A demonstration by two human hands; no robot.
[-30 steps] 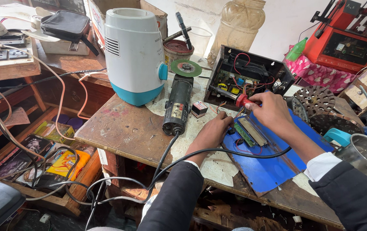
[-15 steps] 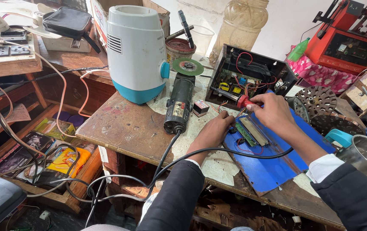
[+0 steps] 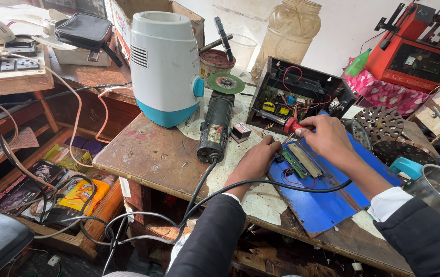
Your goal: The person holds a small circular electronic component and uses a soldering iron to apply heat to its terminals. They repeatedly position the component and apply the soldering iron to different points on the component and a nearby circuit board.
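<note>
**Workbench, hands at an opened circuit board**

Packages and labels: a brown cardboard box [image 3: 127, 15] stands at the back behind a white-and-teal appliance base [image 3: 164, 66]. A small white-and-red carton [image 3: 241, 132] lies on the table [image 3: 148, 154] just beside the black angle grinder [image 3: 217, 123], which carries a pale rectangular label near its rear end; its green disc faces up at the far end. Below the table's left edge, on a low shelf, sit bright yellow-orange packets [image 3: 79, 192] and a dark printed booklet [image 3: 17, 187]. A cloudy plastic jar [image 3: 289, 33] stands against the wall.

Hands: both forearms in dark sleeves reach forward from the lower edge. The left hand [image 3: 256, 161] lies low, knuckles up, fingers curled down onto the left edge of the green circuit board [image 3: 298, 161] — pressing rather than clasping it. The right hand [image 3: 327, 138] is raised above the board, wrist bent, fingers closed around the red handle of a screwdriver [image 3: 286, 124].

Tool and board: the screwdriver lies nearly level, its long axis running left-right, the shaft pointing left toward the open black case [image 3: 297, 95] with its coloured wires. The board lies flat on a blue sheet [image 3: 327, 205] at the table's right part, long axis running diagonally from near-right to far-left, between the two hands.
</note>
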